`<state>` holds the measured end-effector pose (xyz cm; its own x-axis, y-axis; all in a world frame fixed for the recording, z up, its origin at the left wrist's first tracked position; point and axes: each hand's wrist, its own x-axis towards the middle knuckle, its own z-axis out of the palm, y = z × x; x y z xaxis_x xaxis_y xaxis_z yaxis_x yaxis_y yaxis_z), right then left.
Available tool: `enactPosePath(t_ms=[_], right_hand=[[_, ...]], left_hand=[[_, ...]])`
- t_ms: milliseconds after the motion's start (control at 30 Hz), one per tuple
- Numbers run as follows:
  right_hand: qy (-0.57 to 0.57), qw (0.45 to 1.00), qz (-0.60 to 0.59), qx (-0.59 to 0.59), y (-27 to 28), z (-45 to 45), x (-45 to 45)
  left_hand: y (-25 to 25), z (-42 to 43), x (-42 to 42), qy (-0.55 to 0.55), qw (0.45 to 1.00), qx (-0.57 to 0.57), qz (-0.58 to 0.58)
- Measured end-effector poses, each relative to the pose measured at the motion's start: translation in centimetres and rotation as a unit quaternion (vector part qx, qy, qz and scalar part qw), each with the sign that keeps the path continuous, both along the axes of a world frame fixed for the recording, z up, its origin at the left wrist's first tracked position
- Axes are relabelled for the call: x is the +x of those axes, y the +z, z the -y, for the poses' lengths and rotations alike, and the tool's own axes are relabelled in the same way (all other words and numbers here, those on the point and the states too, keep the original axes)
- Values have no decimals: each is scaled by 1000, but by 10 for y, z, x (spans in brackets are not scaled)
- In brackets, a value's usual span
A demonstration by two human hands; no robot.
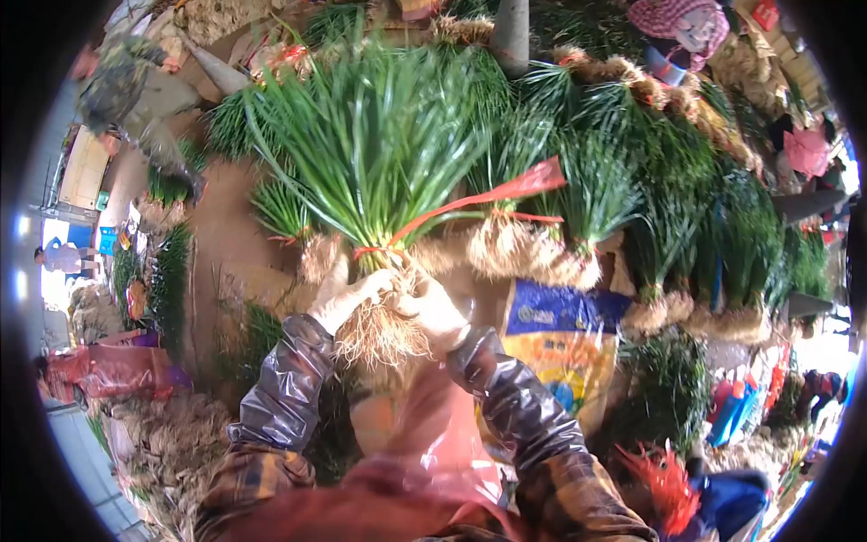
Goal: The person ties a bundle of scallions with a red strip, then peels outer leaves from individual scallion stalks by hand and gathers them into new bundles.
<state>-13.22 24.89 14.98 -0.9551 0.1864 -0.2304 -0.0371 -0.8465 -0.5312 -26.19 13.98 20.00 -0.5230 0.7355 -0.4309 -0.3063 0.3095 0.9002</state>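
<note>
A large bunch of green onions [370, 172] is held up in front of me, leaves fanning away and pale stringy roots hanging toward me. Around its base runs a red plastic strip [470, 200], one long end trailing to the right. My left hand [348, 298], in a pale glove, is closed on the left side of the bunch just above the roots. On the other side my gloved right hand [433, 312] grips the base near the strip, its fingertips partly hidden by roots. Dark plastic sleeves cover both forearms.
More tied green onion bunches [596, 181] lie in rows ahead and to the right. A blue and yellow sack [564, 339] lies right of my hands. Grey posts [511, 36] stand among the bunches. Other people are around, one in camouflage clothing [113, 90] at far left.
</note>
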Motion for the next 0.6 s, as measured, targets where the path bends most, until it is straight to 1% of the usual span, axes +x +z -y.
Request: enactPosePath(t_ms=[33, 67, 100, 167, 200, 233, 267, 300, 333, 367, 400, 433, 467, 500, 567, 600], right_hand=[[-3, 1000, -8, -17, -37, -21, -33], [-24, 999, -13, 41, -73, -40, -64], [-42, 996, -35, -63, -95, -55, -87], [-65, 996, -6, -67, -152, -89, -123], [-68, 998, -16, 8, -204, -99, -138], [-35, 993, 100, 45, -240, -110, -146], [-82, 994, 70, 28, -307, -100, -154], [-130, 991, 41, 12, -369, -89, -161], [-45, 985, 124, 110, -387, -98, -154], [-43, 978, 171, 114, -437, -79, -149], [-27, 980, 187, 64, -438, -82, -150], [-23, 976, 208, 65, -417, -89, -150], [-20, 971, 229, 66, -394, -97, -150], [-23, 972, 225, 62, -396, -95, -151], [-100, 981, 167, -9, -397, -86, -142], [-120, 974, 182, -59, -385, -84, -138]], left_hand=[[-13, -24, -27, 16, 1000, -19, -17], [-23, -51, -49, 11, 991, -108, -83], [-50, -73, -72, 4, 990, -114, -85], [-110, -114, -112, -14, 986, -128, -104], [-158, -129, -129, -41, 980, -145, -127], [-209, -137, -142, -81, 966, -184, -161], [-256, -141, -151, -129, 942, -238, -198], [-303, -142, -159, -203, 876, -354, -256], [-398, -123, -150, -232, 819, -386, -357], [-460, -101, -142, -257, 745, -411, -458], [-428, -123, -143, -235, 758, -472, -384], [-433, -117, -139, -196, 790, -449, -370], [-430, -108, -141, -213, 800, -448, -339], [-424, -109, -148, -225, 811, -439, -316], [-416, -118, -149, -235, 811, -418, -336], [-406, -124, -146, -243, 812, -397, -351]])
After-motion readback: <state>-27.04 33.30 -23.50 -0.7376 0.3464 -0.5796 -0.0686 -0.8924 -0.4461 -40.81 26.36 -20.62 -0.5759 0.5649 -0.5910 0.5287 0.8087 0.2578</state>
